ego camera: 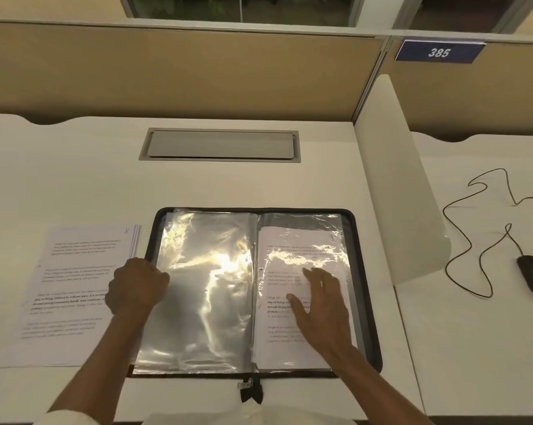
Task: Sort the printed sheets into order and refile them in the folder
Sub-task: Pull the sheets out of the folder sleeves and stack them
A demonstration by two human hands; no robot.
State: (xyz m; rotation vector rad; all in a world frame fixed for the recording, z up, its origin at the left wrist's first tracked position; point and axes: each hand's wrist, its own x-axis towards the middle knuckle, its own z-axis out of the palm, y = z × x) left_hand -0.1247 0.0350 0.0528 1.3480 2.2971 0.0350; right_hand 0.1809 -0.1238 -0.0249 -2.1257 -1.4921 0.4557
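folder (371, 348) lay open flat on the surface (75, 179) right in front of the person, spine running near-to-far, so opened out its long axis went left-right; zip pull (246, 384) at the near edge. loose sheets (75, 271) sat just beside its left edge, portrait, tops away from the person & skewed a bit clockwise, text reading upright to them, a handwritten no. in the top right corner. one filed sheet (289, 243) was already in the right-hand sleeve, same way up. left sleeve (203, 286) looked empty, lots of glare. right hand (320, 305) lay flat on the filed page, fingers (312, 276) straight & spread, pressing it down. left hand (139, 286) was at the folder's left rim w/ fingers curled under; couldn't tell if they pinched the sleeve edge or just rested there. handling, imo: paper light, floppy, easy to crease, so lift by a corner or long edge & support it; the sleeves were thin, slick, crinkly plastic, prob clingy, so hold the mouth open w/ one hand & feed each sheet in straight.
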